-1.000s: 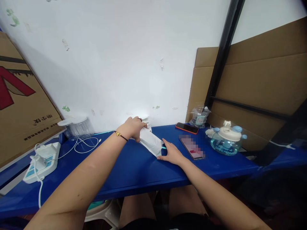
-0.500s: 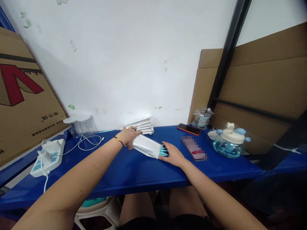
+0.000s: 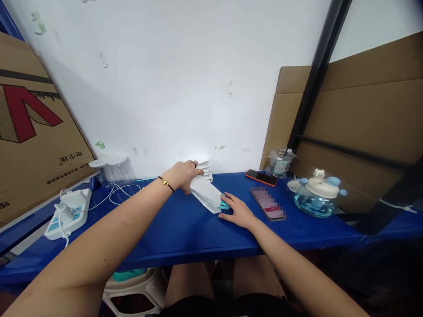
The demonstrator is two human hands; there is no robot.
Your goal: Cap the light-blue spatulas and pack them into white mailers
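A narrow white plastic packet point(image 3: 206, 193) slants across the blue table, with its open end toward the right. My left hand point(image 3: 187, 175) is closed round its far left end, which looks raised off the table. Thin teal sticks point(image 3: 225, 203) poke out of the open end; their exact kind is too small to make out. My right hand point(image 3: 240, 213) has its fingers and thumb about these sticks, close to the packet's mouth. Behind my left hand, a stack of similar white packets point(image 3: 207, 171) lies against the wall, partly hidden.
Two phones, one orange-edged point(image 3: 261, 178) and one with a blurred screen point(image 3: 268, 204), lie right of my hands. Beyond them stand a wrapped cup point(image 3: 280, 164) and a blue water bottle point(image 3: 315, 196). At left are a power strip point(image 3: 69, 215), cables and clear jars point(image 3: 114, 171).
My left hand has moved right and slightly away with its end of the packet, so the packet sits steeper. My right hand has stayed nearly in place by the teal sticks.
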